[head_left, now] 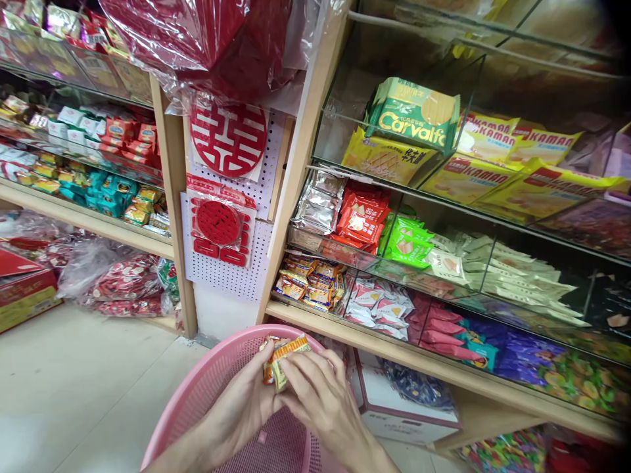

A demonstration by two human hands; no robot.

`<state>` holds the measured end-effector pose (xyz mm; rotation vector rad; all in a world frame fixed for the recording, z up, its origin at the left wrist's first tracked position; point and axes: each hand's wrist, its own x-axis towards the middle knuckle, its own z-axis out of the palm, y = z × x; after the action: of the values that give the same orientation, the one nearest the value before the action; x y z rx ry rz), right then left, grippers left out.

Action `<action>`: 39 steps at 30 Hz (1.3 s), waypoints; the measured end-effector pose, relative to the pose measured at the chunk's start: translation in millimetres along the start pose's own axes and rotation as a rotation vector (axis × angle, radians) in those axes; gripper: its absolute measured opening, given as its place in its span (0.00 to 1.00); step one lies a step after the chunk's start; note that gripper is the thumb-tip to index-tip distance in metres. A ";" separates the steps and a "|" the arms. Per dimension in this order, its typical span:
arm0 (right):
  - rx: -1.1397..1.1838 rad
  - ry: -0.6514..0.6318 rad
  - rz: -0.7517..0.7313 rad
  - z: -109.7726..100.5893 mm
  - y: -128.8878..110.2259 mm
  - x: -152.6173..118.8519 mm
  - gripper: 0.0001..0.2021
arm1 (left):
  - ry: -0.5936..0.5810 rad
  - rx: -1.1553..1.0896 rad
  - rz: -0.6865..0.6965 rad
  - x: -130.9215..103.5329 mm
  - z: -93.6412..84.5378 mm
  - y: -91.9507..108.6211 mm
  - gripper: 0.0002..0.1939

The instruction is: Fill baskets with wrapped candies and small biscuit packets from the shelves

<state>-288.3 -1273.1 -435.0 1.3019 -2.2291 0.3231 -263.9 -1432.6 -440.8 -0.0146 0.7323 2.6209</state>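
Note:
Above a pink plastic basket [170, 410], my left hand [241, 401] is closed around small yellow-and-orange snack packets [290, 351]. My right hand [320, 387] lies over the same packets from the right, its fingers pressed on their wrappers. Both hands nearly touch each other over the basket's opening. Little of the basket's inside shows; a small pale pink spot [263, 436] is visible on its floor. Similar orange-and-yellow packets [310, 282] fill the lowest left shelf compartment just beyond the basket.
Shelves of wrapped snacks rise on the right, with green Carvalfo packs [414, 115] higher up. A wooden upright [300, 151] edges them. White cartons [394, 407] sit under the shelf. On the left are more candy shelves, bagged goods [131, 276] and a red box [24, 286].

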 end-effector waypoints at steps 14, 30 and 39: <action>0.620 -0.117 0.496 -10.4 15.3 -6.0 0.36 | 0.015 -0.008 -0.162 -5.8 -2.8 -3.0 0.25; 1.898 0.311 1.314 -16.0 17.5 -2.8 0.18 | 0.025 0.087 -0.176 -8.1 -12.1 3.3 0.28; 2.014 0.297 1.362 -6.1 15.9 -8.6 0.18 | 0.090 0.262 0.038 -8.7 -10.4 8.1 0.20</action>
<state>-296.6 -1256.0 -433.8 -0.2858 -1.5437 3.2937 -260.2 -1447.4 -444.7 -0.0432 1.1128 2.5525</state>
